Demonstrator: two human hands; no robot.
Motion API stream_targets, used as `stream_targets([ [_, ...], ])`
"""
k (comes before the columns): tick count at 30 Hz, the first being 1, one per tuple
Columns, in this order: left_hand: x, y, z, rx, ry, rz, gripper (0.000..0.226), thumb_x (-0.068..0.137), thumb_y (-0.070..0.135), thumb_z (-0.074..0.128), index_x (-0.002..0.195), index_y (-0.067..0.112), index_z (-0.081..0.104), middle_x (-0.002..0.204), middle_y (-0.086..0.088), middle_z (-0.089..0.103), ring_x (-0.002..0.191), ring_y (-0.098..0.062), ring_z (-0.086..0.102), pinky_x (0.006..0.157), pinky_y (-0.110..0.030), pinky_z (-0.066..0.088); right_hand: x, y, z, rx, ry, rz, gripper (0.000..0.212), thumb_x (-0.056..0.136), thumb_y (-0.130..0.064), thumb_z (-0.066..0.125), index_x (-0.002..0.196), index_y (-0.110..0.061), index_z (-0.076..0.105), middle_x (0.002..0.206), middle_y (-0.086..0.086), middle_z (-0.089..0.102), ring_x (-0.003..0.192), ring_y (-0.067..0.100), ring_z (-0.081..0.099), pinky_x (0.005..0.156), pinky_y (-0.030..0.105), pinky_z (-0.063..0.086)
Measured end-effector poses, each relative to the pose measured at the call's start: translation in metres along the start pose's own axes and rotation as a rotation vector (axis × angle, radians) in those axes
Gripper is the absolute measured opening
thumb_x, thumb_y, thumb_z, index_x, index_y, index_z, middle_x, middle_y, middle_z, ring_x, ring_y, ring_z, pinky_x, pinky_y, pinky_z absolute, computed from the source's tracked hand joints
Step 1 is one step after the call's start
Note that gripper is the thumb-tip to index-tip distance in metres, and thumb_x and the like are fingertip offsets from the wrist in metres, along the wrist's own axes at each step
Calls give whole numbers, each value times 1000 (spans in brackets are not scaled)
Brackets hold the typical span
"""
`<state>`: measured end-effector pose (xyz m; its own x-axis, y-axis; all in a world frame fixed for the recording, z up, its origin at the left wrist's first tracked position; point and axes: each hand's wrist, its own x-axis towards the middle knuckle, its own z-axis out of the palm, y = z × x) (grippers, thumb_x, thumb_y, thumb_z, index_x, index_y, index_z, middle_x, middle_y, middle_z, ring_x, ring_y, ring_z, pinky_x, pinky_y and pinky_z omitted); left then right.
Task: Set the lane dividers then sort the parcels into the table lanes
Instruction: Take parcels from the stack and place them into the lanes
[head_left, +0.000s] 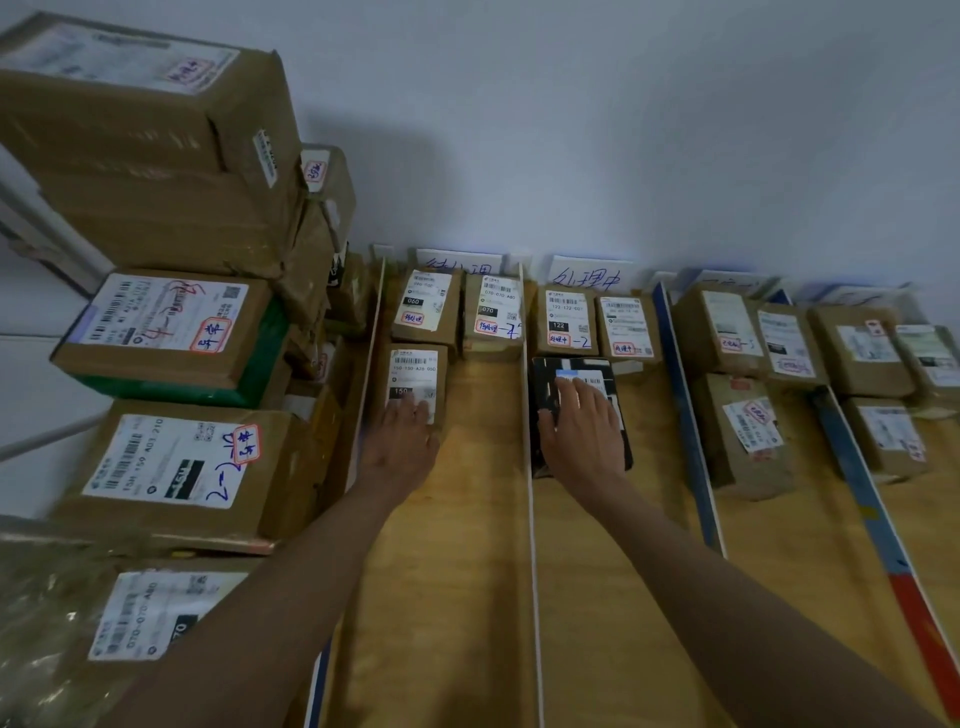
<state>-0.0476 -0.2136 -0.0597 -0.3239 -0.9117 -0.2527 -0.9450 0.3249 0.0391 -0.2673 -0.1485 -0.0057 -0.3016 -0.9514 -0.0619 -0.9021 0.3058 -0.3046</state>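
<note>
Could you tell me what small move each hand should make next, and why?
Probably slide both forward: the left hand lies flat on the small brown cardboard parcel labelled 150, the right hand on the black box, and a small gap seems to remain behind each, before the back-row parcels.

Just one head-worn wide-angle cam, looking forward and down over the table (467, 571) toward its far edge, pretty close.

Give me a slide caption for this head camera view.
Left hand on a brown parcel, right hand on a black parcel, in neighbouring lanes.
</note>
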Motion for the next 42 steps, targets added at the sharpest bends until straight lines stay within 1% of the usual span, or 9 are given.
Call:
stream_targets([
  [5, -21, 17, -36, 73, 112, 91, 56, 104, 42, 26, 153, 14, 30, 161, -10, 25, 149, -28, 20, 122, -43, 19, -21, -1, -24, -22, 11, -14, 46, 102, -35, 37, 143, -16, 36, 147, 8, 41, 141, 24, 33, 117, 45, 30],
  [11, -80, 35, -90, 45, 222, 89, 57, 104, 46, 24, 151, 15, 34, 158, -8, 32, 148, -25, 24, 122, -40, 14, -61, -8, -64, -18, 69, -80, 46, 102, -37, 38, 141, -13, 41, 141, 9, 49, 134, 25, 42, 114, 44, 33],
  [17, -155, 40, -114, 36, 302, 31, 53, 103, 46, 27, 144, 17, 43, 147, -5, 46, 137, -23, 39, 118, -39, 24, -112, -12, -99, -6, 91, -145, 46, 102, -38, 36, 142, -15, 40, 142, 8, 47, 132, 27, 42, 112, 42, 34],
  [22, -217, 30, -129, 13, 363, -25, 52, 104, 47, 27, 143, 17, 44, 144, -5, 48, 135, -24, 41, 117, -41, 25, -151, -33, -115, 9, 102, -203, 45, 102, -36, 37, 140, -12, 42, 140, 10, 49, 132, 28, 42, 113, 43, 32],
  [27, -263, -5, -141, -11, 413, -100, 46, 103, 44, 29, 139, 20, 44, 142, -7, 50, 131, -26, 46, 114, -44, 32, -175, -74, -115, 61, 99, -310, 44, 103, -35, 37, 139, -12, 42, 140, 10, 49, 132, 27, 42, 110, 43, 34],
  [33, -286, -75, -133, 8, 369, -207, 48, 103, 43, 25, 138, 17, 46, 143, -9, 49, 132, -28, 46, 114, -48, 33, -187, -127, -101, 77, 75, -385, 42, 103, -35, 38, 137, -11, 42, 138, 11, 51, 129, 28, 47, 107, 43, 38],
  [36, -285, -115, -127, 15, 345, -228, 53, 101, 44, 17, 135, 16, 47, 140, -9, 51, 128, -28, 49, 111, -49, 36, -184, -157, -91, 114, 46, -397, 41, 103, -34, 40, 138, -11, 42, 134, 11, 54, 124, 28, 51, 103, 44, 44],
  [39, -274, -152, -127, -31, 353, -256, 52, 102, 45, 21, 139, 16, 43, 139, -8, 51, 128, -27, 49, 113, -47, 35, -176, -189, -75, 141, 15, -378, 39, 103, -33, 41, 134, -11, 44, 128, 11, 57, 115, 28, 56, 94, 42, 50],
  [42, -257, -184, -126, -59, 341, -248, 48, 102, 45, 24, 137, 18, 44, 136, -7, 52, 127, -26, 49, 113, -46, 35, -167, -219, -57, 181, -42, -315, 39, 102, -33, 42, 134, -11, 42, 125, 12, 58, 110, 29, 58, 88, 41, 52],
])
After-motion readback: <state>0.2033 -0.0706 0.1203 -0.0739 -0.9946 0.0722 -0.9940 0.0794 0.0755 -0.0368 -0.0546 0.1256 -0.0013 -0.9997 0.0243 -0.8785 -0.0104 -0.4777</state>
